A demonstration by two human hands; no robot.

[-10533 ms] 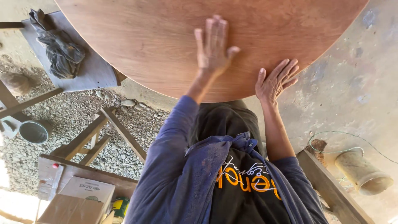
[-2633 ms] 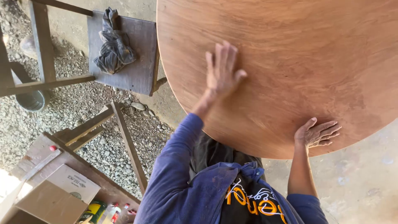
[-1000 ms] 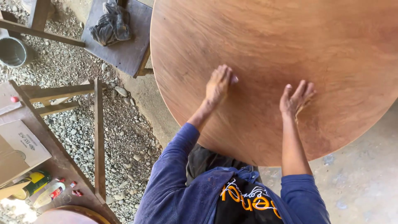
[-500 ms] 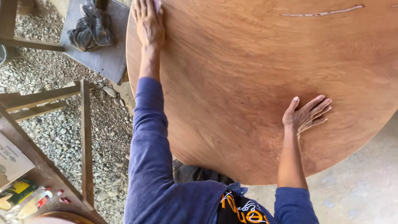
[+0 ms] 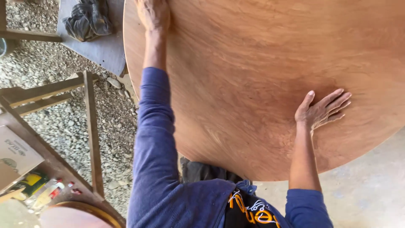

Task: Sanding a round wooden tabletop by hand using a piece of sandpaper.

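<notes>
A large round wooden tabletop (image 5: 261, 63) with reddish-brown grain fills most of the view. My left hand (image 5: 154, 14) reaches far out along its left part and presses down on the wood. Its fingertips are cut off by the top edge of the frame, so anything under them is hidden. My right hand (image 5: 322, 110) lies flat on the tabletop near its near-right edge, fingers spread, holding nothing. Both arms wear blue sleeves.
A dark crumpled rag (image 5: 88, 19) lies on a grey board (image 5: 107, 52) left of the table. A wooden frame (image 5: 89, 126) stands on gravel (image 5: 118, 122). A cardboard box (image 5: 12, 156) and small bottles (image 5: 46, 194) sit lower left. Concrete floor (image 5: 371, 190) shows lower right.
My left hand has slid from the tabletop's middle out to its far left part, arm stretched. My right hand stayed flat on the near-right part. The view has drawn closer to the wood.
</notes>
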